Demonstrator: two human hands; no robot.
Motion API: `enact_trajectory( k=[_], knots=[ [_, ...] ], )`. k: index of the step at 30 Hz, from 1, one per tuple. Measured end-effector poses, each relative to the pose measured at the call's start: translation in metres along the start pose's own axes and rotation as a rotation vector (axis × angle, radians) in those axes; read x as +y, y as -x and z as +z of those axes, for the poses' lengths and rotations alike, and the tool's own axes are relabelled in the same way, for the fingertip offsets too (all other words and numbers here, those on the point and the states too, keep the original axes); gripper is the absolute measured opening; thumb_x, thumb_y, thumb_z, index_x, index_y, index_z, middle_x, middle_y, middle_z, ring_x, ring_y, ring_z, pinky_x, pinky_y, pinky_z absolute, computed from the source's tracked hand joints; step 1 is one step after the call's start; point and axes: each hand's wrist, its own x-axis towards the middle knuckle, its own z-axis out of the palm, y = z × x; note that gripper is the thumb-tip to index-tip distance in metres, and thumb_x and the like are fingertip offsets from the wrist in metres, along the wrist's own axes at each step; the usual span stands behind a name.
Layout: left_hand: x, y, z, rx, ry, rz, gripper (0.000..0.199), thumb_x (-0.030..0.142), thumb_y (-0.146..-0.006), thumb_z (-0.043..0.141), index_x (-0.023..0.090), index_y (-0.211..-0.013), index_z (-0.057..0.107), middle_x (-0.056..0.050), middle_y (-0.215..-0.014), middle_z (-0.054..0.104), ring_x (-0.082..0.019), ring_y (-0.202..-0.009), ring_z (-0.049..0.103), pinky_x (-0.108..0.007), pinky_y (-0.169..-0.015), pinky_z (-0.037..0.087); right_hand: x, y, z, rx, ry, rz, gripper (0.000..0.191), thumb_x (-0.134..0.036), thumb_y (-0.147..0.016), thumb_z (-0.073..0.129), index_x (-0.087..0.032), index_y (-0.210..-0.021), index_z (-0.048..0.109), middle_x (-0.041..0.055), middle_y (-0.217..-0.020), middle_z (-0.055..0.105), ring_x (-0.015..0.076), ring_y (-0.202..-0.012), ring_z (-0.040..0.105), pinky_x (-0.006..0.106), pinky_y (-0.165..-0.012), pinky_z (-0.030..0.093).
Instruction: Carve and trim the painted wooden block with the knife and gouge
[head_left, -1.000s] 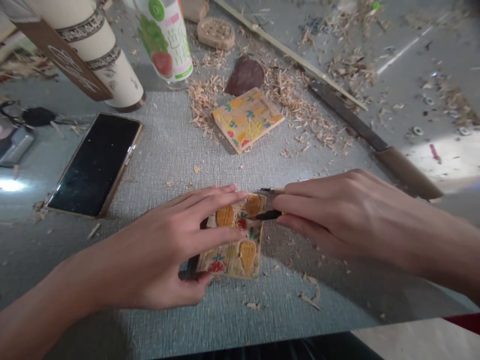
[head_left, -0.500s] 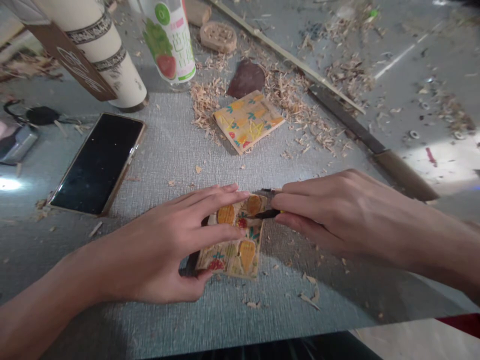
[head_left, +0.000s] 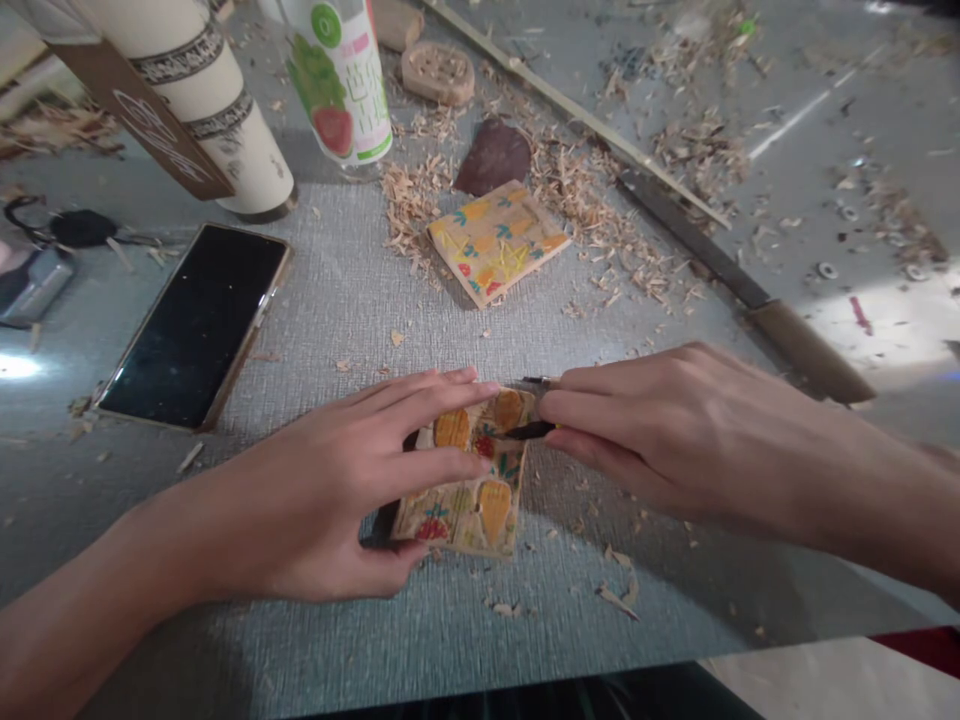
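Note:
A small wooden board (head_left: 495, 510) painted with orange fruit and red strawberries lies on the grey table covering. My left hand (head_left: 337, 485) holds it down, fingers across its top and the thumb at its lower left edge. My right hand (head_left: 637, 425) is closed round a carving knife (head_left: 527, 431), whose dark blade tip touches the board near its upper right part. Most of the handle is hidden in the fist. A second thin metal tip (head_left: 536, 380) pokes out above the fingers; what it belongs to is hidden.
Beyond my hands lies another painted board (head_left: 499, 245) among wood shavings (head_left: 412, 205), beside a dark brown scrap (head_left: 493, 157). A phone (head_left: 195, 325), paper cup (head_left: 225, 110) and bottle (head_left: 341, 90) stand or lie left. At right rests a wooden-handled long tool (head_left: 810, 350).
The knife blade and my right hand have shifted slightly left over the board. My left hand and the board stay nearly where they were.

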Motion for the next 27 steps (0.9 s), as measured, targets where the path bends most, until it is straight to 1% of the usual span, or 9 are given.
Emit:
enact_trajectory(
  k=[4,7,9,11,14,18,23,25,27],
  knots=[
    [-0.003,0.001,0.001,0.009,0.013,0.005,0.048,0.020,-0.096,0.078,0.024,-0.144,0.071,-0.023,-0.183,0.053,-0.045,-0.172,0.052,-0.068,-0.141,0.048,-0.005,0.002,0.000,-0.019,0.032,0.022,0.026,-0.027,-0.124,0.047,-0.023,-0.118,0.072,-0.0037,-0.082,0.065,0.0139,-0.058,0.046,0.036,-0.060,0.021],
    [-0.006,0.002,0.002,0.012,-0.006,0.042,0.050,0.033,-0.100,0.087,0.022,-0.146,0.071,-0.026,-0.183,0.052,-0.048,-0.170,0.053,-0.069,-0.140,0.049,-0.008,0.002,-0.003,-0.094,0.079,0.048,0.017,-0.016,-0.113,0.055,-0.024,-0.117,0.070,-0.0047,-0.079,0.064,0.0130,-0.052,0.041,0.035,-0.057,0.016],
    [-0.008,0.002,0.002,0.013,-0.028,0.064,0.047,0.037,-0.104,0.085,0.020,-0.146,0.072,-0.028,-0.181,0.052,-0.048,-0.169,0.054,-0.069,-0.138,0.051,-0.008,0.001,-0.005,-0.147,0.130,0.037,0.019,-0.010,-0.104,0.059,-0.024,-0.112,0.068,-0.0053,-0.075,0.061,0.0130,-0.049,0.036,0.035,-0.054,0.012],
    [-0.008,0.001,0.002,0.010,-0.038,0.065,0.041,0.033,-0.108,0.080,0.019,-0.146,0.072,-0.029,-0.179,0.053,-0.046,-0.169,0.054,-0.068,-0.136,0.053,-0.007,0.001,-0.007,-0.182,0.189,0.013,0.021,-0.007,-0.096,0.061,-0.024,-0.107,0.067,-0.0054,-0.072,0.058,0.0131,-0.048,0.032,0.034,-0.053,0.010],
    [-0.008,-0.001,0.000,-0.003,-0.036,0.049,0.034,0.032,-0.108,0.077,0.021,-0.141,0.075,-0.026,-0.178,0.054,-0.045,-0.168,0.055,-0.065,-0.135,0.053,-0.004,0.001,-0.010,-0.204,0.242,0.002,0.024,-0.005,-0.092,0.064,-0.026,-0.105,0.067,-0.0045,-0.071,0.060,0.0135,-0.049,0.031,0.036,-0.055,0.010],
    [-0.009,-0.002,-0.002,-0.014,-0.039,0.049,0.030,0.033,-0.107,0.078,0.024,-0.136,0.076,-0.024,-0.177,0.055,-0.044,-0.164,0.059,-0.064,-0.133,0.055,0.001,-0.007,-0.015,-0.253,0.230,-0.032,0.024,-0.006,-0.093,0.065,-0.027,-0.104,0.069,-0.0036,-0.072,0.063,0.0143,-0.049,0.037,0.037,-0.055,0.012],
    [-0.010,-0.002,-0.002,0.001,-0.035,0.045,0.034,0.032,-0.106,0.079,0.025,-0.139,0.076,-0.024,-0.175,0.056,-0.043,-0.164,0.058,-0.063,-0.131,0.056,0.009,-0.026,-0.020,-0.306,0.236,-0.043,0.022,-0.014,-0.098,0.067,-0.028,-0.113,0.073,-0.0062,-0.065,0.057,0.0141,-0.044,0.031,0.037,-0.052,0.010],
    [-0.010,-0.003,-0.001,0.001,-0.026,0.044,0.034,0.032,-0.105,0.081,0.024,-0.137,0.077,-0.023,-0.175,0.056,-0.042,-0.163,0.059,-0.062,-0.132,0.055,0.011,-0.026,-0.018,-0.316,0.190,-0.044,0.016,-0.015,-0.100,0.067,-0.028,-0.110,0.072,-0.0060,-0.065,0.058,0.0131,-0.045,0.031,0.036,-0.052,0.009],
    [-0.009,-0.004,-0.002,-0.004,-0.020,0.035,0.034,0.032,-0.103,0.083,0.024,-0.135,0.078,-0.023,-0.176,0.056,-0.043,-0.163,0.059,-0.061,-0.133,0.054,0.011,-0.020,-0.014,-0.286,0.123,-0.027,0.013,-0.017,-0.104,0.064,-0.027,-0.107,0.071,-0.0061,-0.066,0.058,0.0118,-0.044,0.032,0.035,-0.052,0.009]
  ],
)
